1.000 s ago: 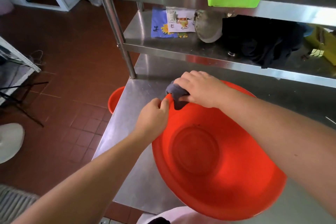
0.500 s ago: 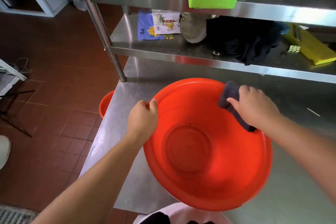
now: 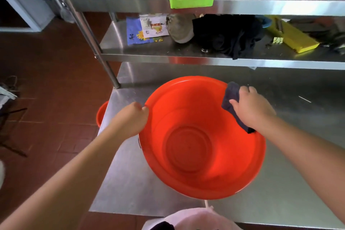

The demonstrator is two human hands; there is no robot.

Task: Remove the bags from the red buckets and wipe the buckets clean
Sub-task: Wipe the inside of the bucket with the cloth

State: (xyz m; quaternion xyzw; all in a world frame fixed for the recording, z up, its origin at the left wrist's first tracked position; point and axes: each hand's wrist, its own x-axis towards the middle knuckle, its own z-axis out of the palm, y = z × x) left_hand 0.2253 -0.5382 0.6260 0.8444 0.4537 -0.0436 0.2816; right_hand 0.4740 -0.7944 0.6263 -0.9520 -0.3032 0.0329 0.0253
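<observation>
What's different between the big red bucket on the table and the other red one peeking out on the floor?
The big red bucket sits on the steel table, fully in view; the floor bucket is below, mostly hidden behind the table edge. The big one is tipped toward the camera, its bare inside showing; the floor bucket's inside cannot be seen. The left hand holds the big bucket's rim while the right hand presses a dark cloth on it; nothing touches the other. Both are red-orange.

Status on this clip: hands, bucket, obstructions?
Left hand grips red bucket rim. Right hand presses dark cloth on inner wall. No bag inside. Nothing obstructing.
</observation>
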